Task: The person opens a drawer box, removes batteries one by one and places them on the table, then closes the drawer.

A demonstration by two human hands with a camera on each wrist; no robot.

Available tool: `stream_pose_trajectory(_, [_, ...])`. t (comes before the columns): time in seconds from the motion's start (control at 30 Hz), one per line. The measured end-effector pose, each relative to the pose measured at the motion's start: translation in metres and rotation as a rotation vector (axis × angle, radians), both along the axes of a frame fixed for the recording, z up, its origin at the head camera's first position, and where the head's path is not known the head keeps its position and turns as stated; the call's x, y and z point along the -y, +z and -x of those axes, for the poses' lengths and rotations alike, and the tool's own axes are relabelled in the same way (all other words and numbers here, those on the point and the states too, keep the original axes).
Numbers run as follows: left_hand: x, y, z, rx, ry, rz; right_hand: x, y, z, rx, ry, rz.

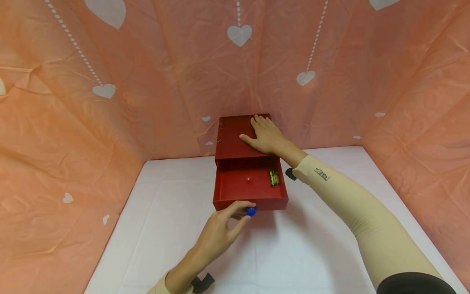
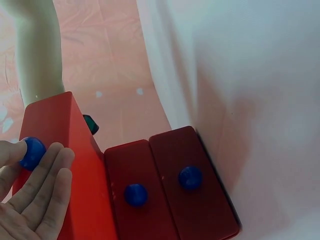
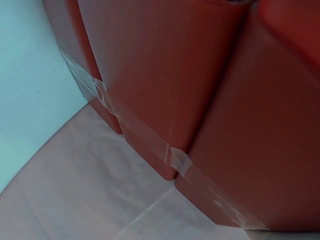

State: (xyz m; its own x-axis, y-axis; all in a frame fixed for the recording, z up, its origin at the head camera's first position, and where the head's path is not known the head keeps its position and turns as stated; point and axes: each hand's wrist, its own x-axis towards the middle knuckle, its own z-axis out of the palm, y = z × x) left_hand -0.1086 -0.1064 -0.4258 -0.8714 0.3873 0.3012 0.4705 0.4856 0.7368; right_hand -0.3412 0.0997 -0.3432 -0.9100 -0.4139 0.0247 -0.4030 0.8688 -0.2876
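Note:
A red drawer cabinet [image 1: 235, 136] stands at the back of the table, its top drawer [image 1: 272, 204] pulled out. My left hand [image 1: 217, 232] pinches that drawer's round blue knob [image 1: 251, 211] between thumb and fingers. In the left wrist view, the same knob [image 2: 33, 153] sits between the thumb and fingertips. My right hand [image 1: 267, 135] rests on the cabinet's top, fingers straight and spread. Small green-and-gold batteries [image 1: 273, 178] lie at the right side inside the drawer. The right wrist view does not show the right hand.
Two lower drawers with blue knobs [image 2: 135, 195] are closed in the left wrist view. Clear tape [image 3: 150, 140] runs along the cabinet's side. A white cloth [image 1: 176, 196] covers the table. Peach sheets with white hearts [image 1: 240, 35] hang behind and at both sides.

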Motion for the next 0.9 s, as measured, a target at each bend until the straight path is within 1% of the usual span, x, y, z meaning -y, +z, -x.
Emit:
stream_pose_trajectory(0.17, [0.001,0.0,-0.003,-0.014,-0.01,-0.002,0.001,0.0,0.0,0.001,0.002,-0.005])
stream_pose_trajectory(0.47, [0.002,0.0,-0.007,-0.004,-0.021,-0.008,0.001,0.0,0.0,-0.004,0.001,-0.013])
stream_pose_trajectory(0.7, [0.003,-0.001,-0.01,-0.036,-0.021,-0.003,0.001,-0.002,0.003,-0.005,0.002,-0.018])
stream_pose_trajectory(0.9, [0.003,-0.002,-0.013,-0.025,-0.023,0.008,0.001,-0.001,0.002,-0.007,-0.002,-0.011])
